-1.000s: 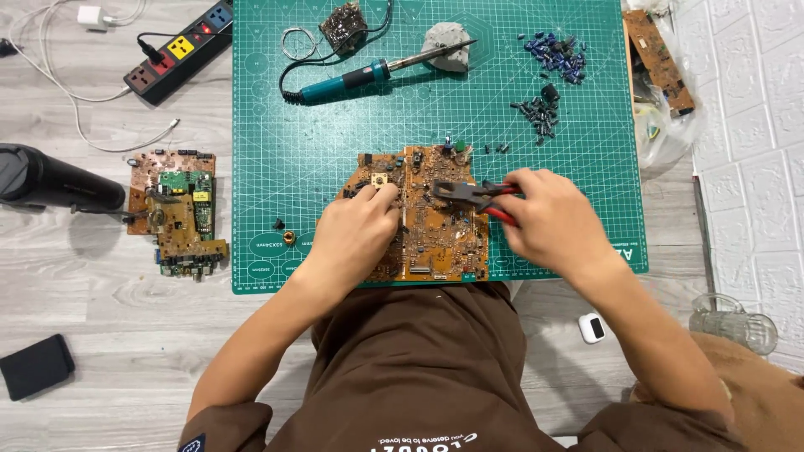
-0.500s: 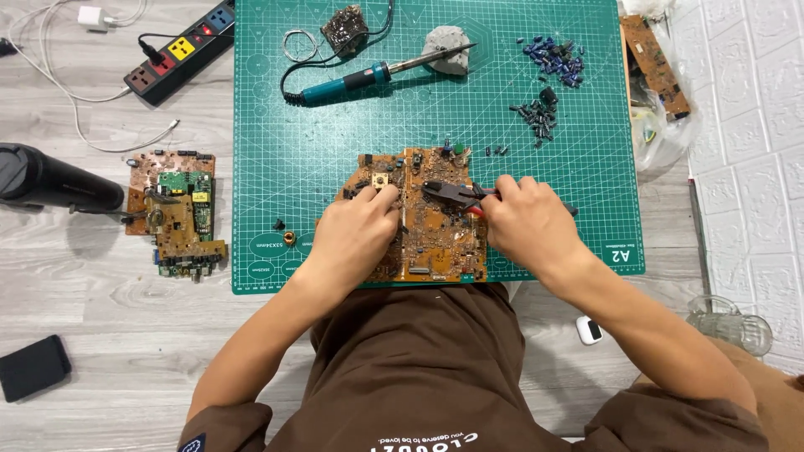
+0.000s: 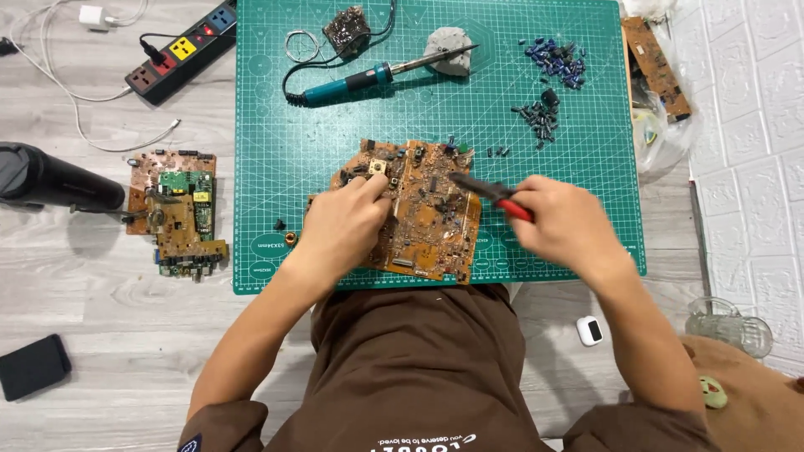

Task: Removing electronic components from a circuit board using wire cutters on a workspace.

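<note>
An orange-brown circuit board (image 3: 431, 218) lies on the green cutting mat (image 3: 335, 125). My left hand (image 3: 343, 226) presses down on the board's left part, fingertips near a small square component. My right hand (image 3: 565, 222) grips red-handled pliers (image 3: 490, 192), whose dark jaws point left over the board's upper right area.
A teal soldering iron (image 3: 360, 81), a solder coil and a grey lump lie at the mat's top. Piles of small dark and blue components (image 3: 548, 84) sit top right. Another circuit board (image 3: 177, 213) and a black cylinder (image 3: 50, 177) lie left, a power strip (image 3: 180, 50) top left.
My right hand has drawn back to the right with the pliers, so the jaws now sit at the board's upper right instead of its middle. My left hand stays put.
</note>
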